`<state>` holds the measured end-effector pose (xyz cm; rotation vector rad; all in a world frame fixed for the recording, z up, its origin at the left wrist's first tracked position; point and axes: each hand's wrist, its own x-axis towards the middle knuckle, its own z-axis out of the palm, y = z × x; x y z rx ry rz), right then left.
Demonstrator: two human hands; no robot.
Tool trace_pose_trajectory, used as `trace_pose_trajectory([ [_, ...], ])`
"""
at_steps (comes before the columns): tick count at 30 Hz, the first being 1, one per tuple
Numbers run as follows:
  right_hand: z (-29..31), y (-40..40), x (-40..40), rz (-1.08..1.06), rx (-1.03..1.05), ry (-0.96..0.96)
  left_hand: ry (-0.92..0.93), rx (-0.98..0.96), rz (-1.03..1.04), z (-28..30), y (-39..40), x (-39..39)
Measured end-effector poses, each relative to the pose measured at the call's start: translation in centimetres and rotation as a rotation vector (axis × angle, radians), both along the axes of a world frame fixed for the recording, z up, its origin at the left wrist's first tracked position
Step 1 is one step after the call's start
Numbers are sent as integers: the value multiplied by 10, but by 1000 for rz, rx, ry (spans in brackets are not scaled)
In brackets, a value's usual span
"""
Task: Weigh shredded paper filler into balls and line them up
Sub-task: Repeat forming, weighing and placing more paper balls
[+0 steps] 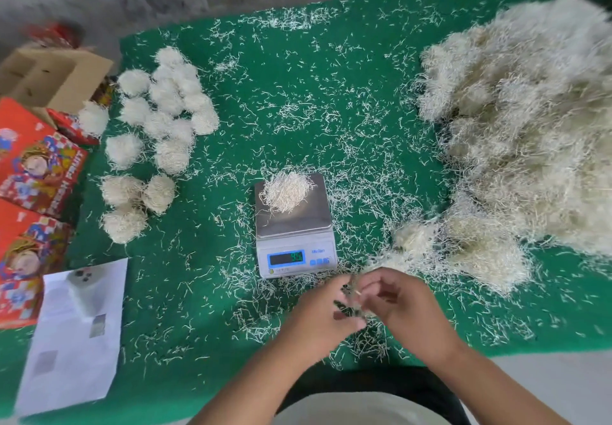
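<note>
A small white digital scale (294,226) stands in the middle of the green table, its display lit. A loose clump of shredded paper (286,191) rests on its steel pan. Just in front of the scale my left hand (318,318) and my right hand (407,305) meet, pinching a thin tuft of paper strands (356,295) between their fingertips. A big heap of shredded paper filler (530,133) covers the right side. Several finished paper balls (165,100) lie in rows at the left.
Loose strands litter the green cloth (298,93). Red printed boxes (36,173) and an open cardboard box (49,76) stand at the left edge. A white sheet of paper (73,335) lies at the front left. The table's front edge runs just below my wrists.
</note>
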<state>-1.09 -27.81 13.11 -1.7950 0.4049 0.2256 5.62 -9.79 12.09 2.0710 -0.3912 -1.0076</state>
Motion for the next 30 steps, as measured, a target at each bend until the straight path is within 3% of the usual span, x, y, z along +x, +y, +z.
trace_pose_trajectory([
  [3, 14, 5, 0, -36, 87, -90, -105, 1, -79, 0, -26, 3],
  [5, 19, -5, 2, -143, 49, -176, -167, 85, -72, -3, -29, 6],
  [7, 22, -24, 4, -195, -21, -138, -181, 116, -58, -4, -26, 8],
  [10, 21, -46, -1, 60, -76, 93, -27, -3, 2, 5, -18, 8],
  [13, 12, -38, -5, 214, -112, 143, 68, -70, 98, 11, -12, 6],
  [19, -7, -39, -2, 205, -321, 63, -163, -2, 389, 20, 18, 16],
  [21, -15, -64, -2, 176, -519, 119, -236, 47, 459, 23, 42, 32],
  [24, -27, -114, -5, -85, -693, 255, -189, 11, 562, 29, 85, 63],
  [27, -33, -147, -8, -223, -741, 464, -235, 54, 609, 42, 117, 87],
  [30, -31, -138, -2, -147, -743, 647, -238, 69, 578, 60, 124, 100],
])
